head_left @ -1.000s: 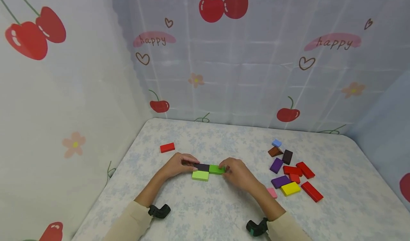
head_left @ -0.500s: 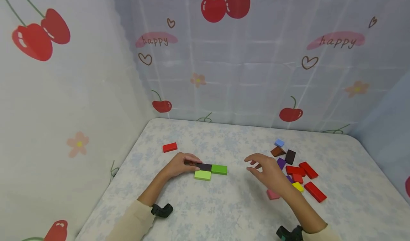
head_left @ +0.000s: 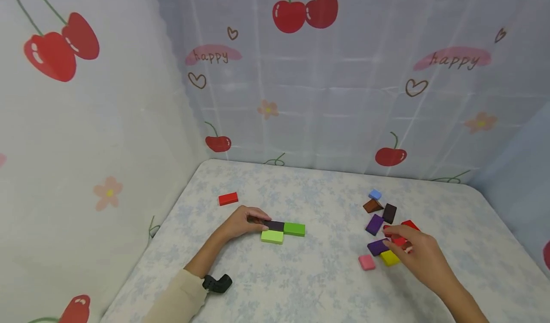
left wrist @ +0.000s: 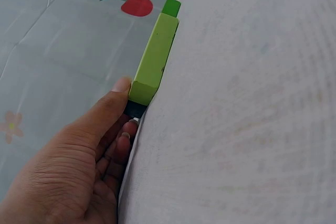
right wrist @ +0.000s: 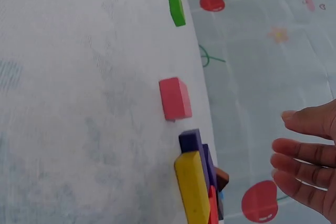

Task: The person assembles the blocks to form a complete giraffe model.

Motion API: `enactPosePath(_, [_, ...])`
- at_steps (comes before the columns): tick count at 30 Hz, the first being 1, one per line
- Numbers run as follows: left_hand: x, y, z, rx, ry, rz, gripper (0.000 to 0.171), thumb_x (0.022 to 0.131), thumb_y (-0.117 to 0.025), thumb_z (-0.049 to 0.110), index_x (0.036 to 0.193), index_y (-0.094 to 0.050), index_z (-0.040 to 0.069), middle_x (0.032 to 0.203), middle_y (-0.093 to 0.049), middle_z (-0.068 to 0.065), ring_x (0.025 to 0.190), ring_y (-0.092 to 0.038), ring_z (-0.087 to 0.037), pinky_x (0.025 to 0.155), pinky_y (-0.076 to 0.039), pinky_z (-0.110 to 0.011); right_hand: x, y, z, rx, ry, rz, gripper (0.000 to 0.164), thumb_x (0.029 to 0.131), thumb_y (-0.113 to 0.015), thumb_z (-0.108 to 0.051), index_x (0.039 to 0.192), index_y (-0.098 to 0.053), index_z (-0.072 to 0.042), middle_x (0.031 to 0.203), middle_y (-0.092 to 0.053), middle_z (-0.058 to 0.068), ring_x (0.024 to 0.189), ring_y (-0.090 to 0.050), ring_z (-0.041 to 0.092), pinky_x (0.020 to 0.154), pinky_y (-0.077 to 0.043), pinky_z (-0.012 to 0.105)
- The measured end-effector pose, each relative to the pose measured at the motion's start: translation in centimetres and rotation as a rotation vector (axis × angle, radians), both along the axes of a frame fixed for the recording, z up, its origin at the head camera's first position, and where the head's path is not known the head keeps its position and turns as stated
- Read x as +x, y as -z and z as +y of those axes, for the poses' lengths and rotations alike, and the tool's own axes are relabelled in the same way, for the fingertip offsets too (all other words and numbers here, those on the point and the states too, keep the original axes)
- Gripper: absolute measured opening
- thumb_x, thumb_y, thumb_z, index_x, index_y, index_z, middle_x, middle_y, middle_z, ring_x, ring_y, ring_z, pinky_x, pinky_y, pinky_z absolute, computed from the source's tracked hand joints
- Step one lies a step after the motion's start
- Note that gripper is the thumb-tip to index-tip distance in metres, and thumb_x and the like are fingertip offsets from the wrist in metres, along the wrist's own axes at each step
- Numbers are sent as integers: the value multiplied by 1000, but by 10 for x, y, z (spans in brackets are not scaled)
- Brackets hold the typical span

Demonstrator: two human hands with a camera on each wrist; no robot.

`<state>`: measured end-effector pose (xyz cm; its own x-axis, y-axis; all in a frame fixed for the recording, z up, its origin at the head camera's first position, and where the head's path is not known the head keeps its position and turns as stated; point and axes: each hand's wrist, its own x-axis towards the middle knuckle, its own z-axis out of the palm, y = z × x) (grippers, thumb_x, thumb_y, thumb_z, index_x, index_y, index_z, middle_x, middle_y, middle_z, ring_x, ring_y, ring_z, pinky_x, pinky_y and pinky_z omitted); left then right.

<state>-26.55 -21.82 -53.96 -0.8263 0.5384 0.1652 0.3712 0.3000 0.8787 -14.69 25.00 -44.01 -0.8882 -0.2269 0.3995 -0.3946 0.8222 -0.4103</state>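
My left hand (head_left: pixel 242 224) pinches the left end of a black block (head_left: pixel 275 225) lying on the table. A light green block (head_left: pixel 272 237) touches its near side, and a green block (head_left: pixel 294 229) adjoins its right end. In the left wrist view the thumb tip is beside the light green block (left wrist: pixel 153 59). My right hand (head_left: pixel 423 256) hovers over the loose blocks at the right, fingers parted with nothing between them. Nearest its fingertips are a purple block (head_left: pixel 378 247), a yellow block (head_left: pixel 390 258) and red blocks (head_left: pixel 399 241), partly hidden by the hand.
Several more blocks lie at the right: another purple (head_left: pixel 375 224), dark brown (head_left: pixel 389 213), brown (head_left: pixel 372 205), light blue (head_left: pixel 375 194) and pink (head_left: pixel 367 262). A lone red block (head_left: pixel 228 199) is at the far left. A printed curtain (head_left: pixel 322 122) rises behind the table.
My right hand has let go of the green block and moved right to above the loose blocks. The left hand stays on the black block.
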Motion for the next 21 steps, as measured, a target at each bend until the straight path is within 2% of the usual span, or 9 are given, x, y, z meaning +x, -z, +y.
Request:
enactPosePath(4, [1, 1, -1, 2, -1, 12, 30, 86, -83, 19, 115, -79, 15, 112, -74, 1, 98, -68, -17, 81, -55, -30, 7, 9, 21, 26, 110, -89, 32, 79, -86, -5, 108, -74, -6, 94, -73, 11, 78, -66, 27, 60, -57, 32])
enactPosePath(8, [1, 1, 1, -3, -5, 1, 30, 86, -83, 21, 115, -79, 18, 113, -74, 2, 99, -68, -16, 82, -55, -29, 15, 15, 41, 65, 194, -151, 35, 77, -87, -5, 109, -72, -3, 96, -71, 18, 78, -64, 28, 59, -58, 36])
enactPosePath(13, [2, 1, 2, 6, -14, -1, 29, 86, -84, 20, 115, -79, 17, 113, -74, 2, 99, -68, -16, 81, -55, -29, 17, 23, 59, 107, 235, -244, 39, 77, -88, -10, 110, -72, 3, 102, -69, 26, 79, -64, 32, 65, -59, 47])
enactPosePath(17, [2, 1, 1, 7, -11, 11, 29, 86, -83, 19, 115, -79, 16, 113, -74, 0, 98, -68, -17, 80, -55, -29, 17, 29, 68, 146, 251, -335, 46, 78, -88, -18, 113, -70, 6, 96, -69, 21, 75, -61, 25, 68, -59, 48])
enactPosePath(21, [3, -1, 1, 2, -15, -4, 28, 86, -83, 21, 114, -80, 19, 113, -74, 2, 98, -68, -16, 80, -55, -29, 17, 32, 72, 164, 271, -424, 54, 77, -89, -22, 117, -66, 8, 91, -68, 14, 70, -56, 17, 65, -60, 44])
